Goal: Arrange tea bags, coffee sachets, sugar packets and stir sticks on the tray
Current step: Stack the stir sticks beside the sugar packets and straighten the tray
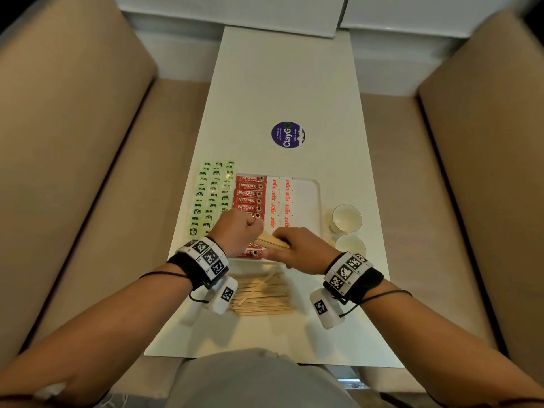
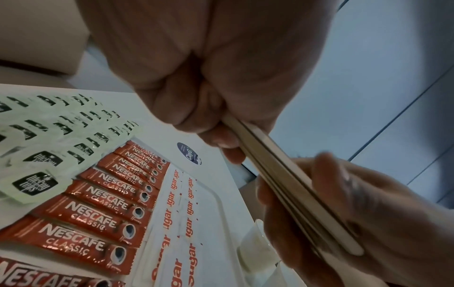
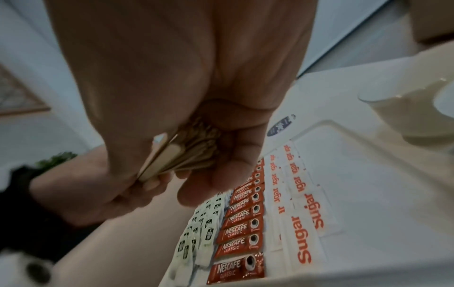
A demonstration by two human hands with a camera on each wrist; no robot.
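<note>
Together, left hand (image 1: 235, 231) and right hand (image 1: 297, 248) fingers pinch one stir-stick bundle (image 1: 270, 242) beside two cups (image 1: 346, 217)

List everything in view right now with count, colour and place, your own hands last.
tea bags: many, pale green, left of the coffee.
Nescafe sachets: a column, red, tray's left.
sugar packets: two columns, white with orange print, tray's middle.
tray: one, white, on table.
held stir sticks: a bundle, light wood, in both hands.
loose stir sticks: a pile, light wood, near table edge.
cups: two, white, right of tray.
ClayGo sticker: one, purple, mid-table.
left hand: grips bundle.
right hand: grips bundle.
</note>
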